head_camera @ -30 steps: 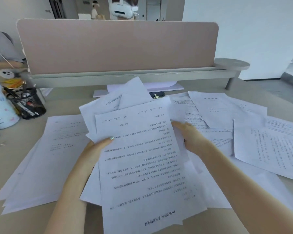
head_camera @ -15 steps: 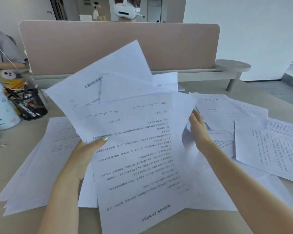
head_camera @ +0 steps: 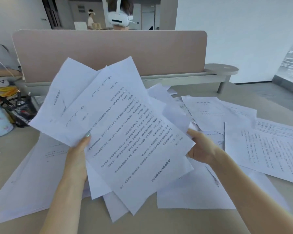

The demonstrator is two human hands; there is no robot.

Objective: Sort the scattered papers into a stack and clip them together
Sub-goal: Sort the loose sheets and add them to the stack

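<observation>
A: Desk, beige, with pink divider; loose sheets lie scattered left and right.

B: Held item?

A: Fanned bundle of papers, raised above the desk. Light, limp, slippery; sheets likely to slide apart.

B: Grip?

A: Left hand pinches the left edge, thumb on top; right hand curls round the right edge. Best held at opposite edges.

B: Smaller items?

A: Mesh pen holder, far left.

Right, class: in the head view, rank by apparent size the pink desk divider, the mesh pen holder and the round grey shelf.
1. Pink desk divider, clearly largest.
2. Mesh pen holder and round grey shelf: they look alike; differing distance leaves their order unsure.
</observation>
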